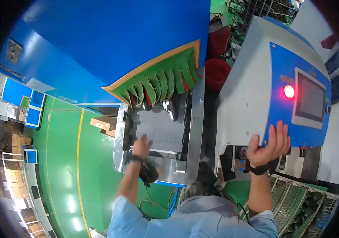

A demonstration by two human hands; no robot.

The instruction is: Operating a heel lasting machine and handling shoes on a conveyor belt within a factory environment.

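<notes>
My left hand (pixel 141 147) reaches over the near end of a grey perforated conveyor bed (pixel 157 127), fingers apart with nothing seen in them. Below its wrist is a dark, rounded object (pixel 149 173) I cannot make out. My right hand (pixel 270 146) lies with fingers spread on the lower edge of a blue control panel (pixel 278 115). A red lit button (pixel 289 91) and a dark screen (pixel 309 100) sit above that hand. At the bed's far end, a dark, shiny, shoe-shaped thing (pixel 171 109) pokes out from under green strip flaps (pixel 163 83), partly hidden.
A big blue machine housing (pixel 145 31) rises beyond the flaps. A metal frame (pixel 196 119) borders the bed. Right of it stands a red bin (pixel 217 74). A wire rack (pixel 296 202) holding dark items is at lower right. Cardboard boxes (pixel 104 125) lie on the green floor.
</notes>
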